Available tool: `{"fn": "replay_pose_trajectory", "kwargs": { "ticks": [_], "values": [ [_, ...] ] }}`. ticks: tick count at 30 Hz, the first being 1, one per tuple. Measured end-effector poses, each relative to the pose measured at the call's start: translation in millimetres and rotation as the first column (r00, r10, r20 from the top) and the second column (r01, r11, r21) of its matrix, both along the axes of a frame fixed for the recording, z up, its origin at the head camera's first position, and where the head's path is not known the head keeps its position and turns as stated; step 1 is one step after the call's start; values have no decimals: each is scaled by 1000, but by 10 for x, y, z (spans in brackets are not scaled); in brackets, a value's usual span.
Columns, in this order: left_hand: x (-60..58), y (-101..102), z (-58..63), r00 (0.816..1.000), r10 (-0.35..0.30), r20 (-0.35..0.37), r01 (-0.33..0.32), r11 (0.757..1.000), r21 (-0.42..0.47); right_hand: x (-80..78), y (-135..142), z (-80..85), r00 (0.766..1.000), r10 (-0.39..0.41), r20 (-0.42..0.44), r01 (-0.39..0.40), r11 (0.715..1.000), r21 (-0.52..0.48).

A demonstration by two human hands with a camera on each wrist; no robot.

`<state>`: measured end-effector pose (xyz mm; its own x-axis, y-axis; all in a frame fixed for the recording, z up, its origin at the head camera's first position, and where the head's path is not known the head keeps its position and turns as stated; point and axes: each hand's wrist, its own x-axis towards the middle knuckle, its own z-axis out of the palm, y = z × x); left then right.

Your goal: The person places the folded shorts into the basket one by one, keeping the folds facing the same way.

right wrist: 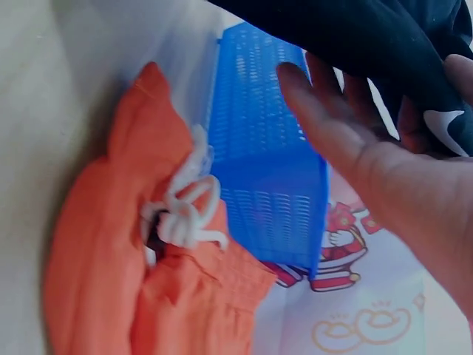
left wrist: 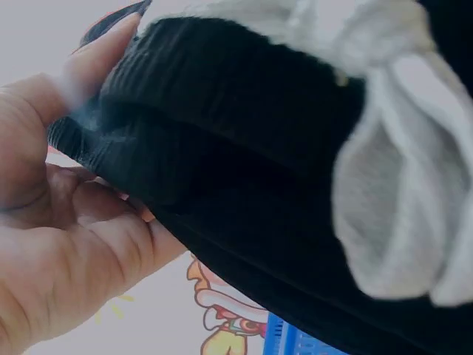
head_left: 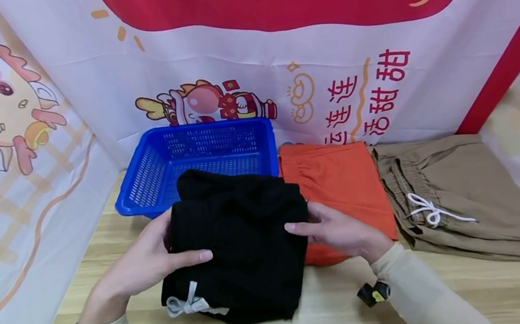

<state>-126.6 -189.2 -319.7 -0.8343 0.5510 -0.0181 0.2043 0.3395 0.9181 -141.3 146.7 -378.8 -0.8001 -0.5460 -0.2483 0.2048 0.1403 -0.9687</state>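
Folded black shorts (head_left: 248, 244) with a light grey drawstring bow hang between the two hands, above the table in front of the basket. At their left edge my left hand (head_left: 151, 254) grips the cloth, thumb on the near face and fingers behind. My right hand (head_left: 338, 226) holds the opposite edge, its thumb also on the near face. From the left wrist, the ribbed waistband and grey drawstring (left wrist: 399, 170) show close up. In the right wrist view the right fingers (right wrist: 325, 111) lie spread under the black cloth, near a small white mark on it.
A blue plastic basket (head_left: 142, 196) stands behind the black shorts, at the back left of the wooden table (head_left: 337, 315). Right of it lie folded orange shorts (head_left: 348, 193), then brown shorts (head_left: 471, 189) with a white drawstring. Printed cloth walls (head_left: 220, 48) close off the back and sides.
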Motion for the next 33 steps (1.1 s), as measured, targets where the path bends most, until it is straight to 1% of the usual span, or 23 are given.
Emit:
{"fn": "replay_pose_trajectory", "kwargs": {
  "ticks": [2,5,7,8,10,11,14,16,18,21,24,27,29,33],
  "values": [
    [-10,4,15,1000,-3,-28,4,999,39,5,21,51,998,0,-69,1,1000,9],
    [-30,4,52,997,7,-75,-1,997,75,-12,30,123,982,13,-187,-13,1000,-1],
    [-47,7,91,995,11,-98,-1,995,100,-36,24,177,972,13,-236,-21,999,-29],
    [-58,9,115,994,14,-106,-1,994,113,-53,17,205,970,9,-245,-20,999,-43],
    [-87,17,166,992,26,-127,-9,991,133,-91,-1,272,964,-10,-265,-7,998,-62],
    [-107,21,196,989,38,-146,-18,990,137,-112,-12,310,960,-24,-279,9,998,-55],
    [-176,30,299,973,92,-211,-64,989,136,-188,-56,427,946,-61,-317,43,997,-63],
    [-231,35,374,955,133,-266,-103,987,124,-236,-88,510,939,-81,-333,67,996,-55],
    [-285,40,452,937,162,-308,-132,985,114,-288,-119,585,940,-102,-324,86,994,-64],
    [-378,47,549,919,196,-342,-166,980,113,-370,-159,688,943,-134,-306,112,990,-89],
    [-491,48,615,917,226,-329,-201,973,111,-477,-199,760,941,-157,-300,123,984,-131],
    [-624,34,653,918,252,-306,-237,968,85,-591,-240,811,935,-174,-308,138,981,-137],
    [-717,23,670,924,270,-272,-261,963,69,-672,-274,838,937,-185,-295,145,977,-154],
    [-922,-22,703,925,316,-211,-315,948,39,-846,-351,880,948,-206,-244,150,962,-228]
  ]
}}
